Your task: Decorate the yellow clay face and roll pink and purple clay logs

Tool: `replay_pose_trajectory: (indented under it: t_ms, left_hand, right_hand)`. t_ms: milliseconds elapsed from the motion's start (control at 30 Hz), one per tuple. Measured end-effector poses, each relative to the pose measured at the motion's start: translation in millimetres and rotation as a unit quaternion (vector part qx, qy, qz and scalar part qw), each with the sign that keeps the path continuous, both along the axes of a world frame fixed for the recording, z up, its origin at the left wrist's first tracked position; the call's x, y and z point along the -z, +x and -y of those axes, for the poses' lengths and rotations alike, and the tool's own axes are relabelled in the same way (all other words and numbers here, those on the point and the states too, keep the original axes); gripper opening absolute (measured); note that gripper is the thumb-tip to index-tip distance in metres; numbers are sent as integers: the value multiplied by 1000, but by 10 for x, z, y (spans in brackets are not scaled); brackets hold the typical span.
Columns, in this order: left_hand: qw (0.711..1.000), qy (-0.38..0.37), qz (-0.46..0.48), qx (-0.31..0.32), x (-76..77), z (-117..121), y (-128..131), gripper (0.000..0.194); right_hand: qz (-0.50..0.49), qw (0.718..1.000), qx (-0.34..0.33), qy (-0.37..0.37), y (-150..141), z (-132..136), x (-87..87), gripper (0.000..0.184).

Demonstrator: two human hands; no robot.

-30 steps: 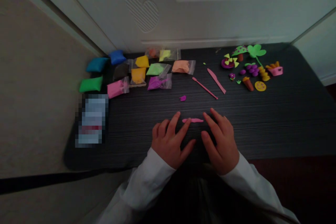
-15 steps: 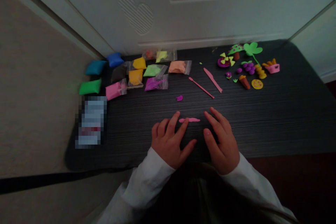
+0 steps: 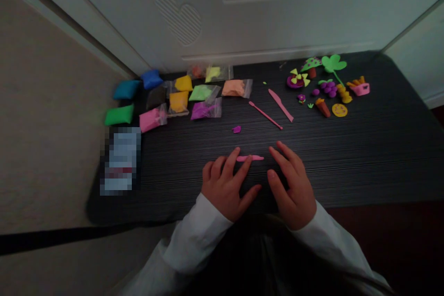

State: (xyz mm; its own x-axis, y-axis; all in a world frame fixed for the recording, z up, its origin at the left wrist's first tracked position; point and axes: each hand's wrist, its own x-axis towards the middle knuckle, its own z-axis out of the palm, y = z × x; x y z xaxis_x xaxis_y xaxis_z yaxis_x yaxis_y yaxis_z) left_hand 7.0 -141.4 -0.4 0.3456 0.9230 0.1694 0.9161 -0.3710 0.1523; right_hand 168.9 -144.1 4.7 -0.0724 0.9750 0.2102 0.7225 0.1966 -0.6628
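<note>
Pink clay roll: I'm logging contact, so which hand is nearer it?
Left. The left hand has a finger on the pink clay roll; the right hand is apart, past its right end.

Yellow disc (image 3: 339, 110), green clover (image 3: 333, 63), white panel (image 3: 294, 21)

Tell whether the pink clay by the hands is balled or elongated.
Elongated: the pink clay forms a thin strip at the left hand.
</note>
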Motion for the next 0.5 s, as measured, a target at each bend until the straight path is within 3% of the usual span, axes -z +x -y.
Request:
replay_pose_trajectory:
  t_ms: [500]
  left_hand:
    - [1000,-9,5,3,17,-1,46,59]
  right_hand:
    - [-2,1000,-6,-5,4,6,11,41]
